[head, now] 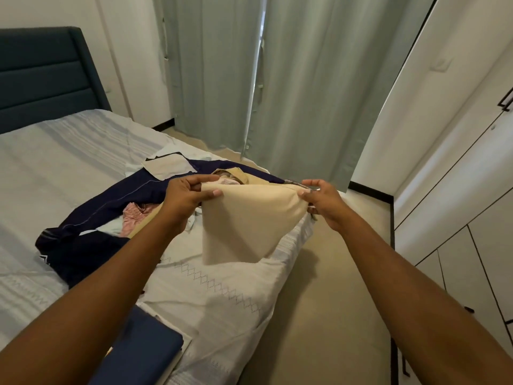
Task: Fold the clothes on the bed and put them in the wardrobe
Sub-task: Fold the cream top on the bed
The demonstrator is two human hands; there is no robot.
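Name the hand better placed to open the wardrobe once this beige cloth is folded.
Right, probably. The right hand pinches the beige cloth on the side toward the wardrobe. The left hand pinches its other corner over the bed, farther away.

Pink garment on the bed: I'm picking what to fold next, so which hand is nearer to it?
Left. The left hand pinches the beige cloth close to the pink garment; the right hand pinches its opposite corner, across the cloth from the garment.
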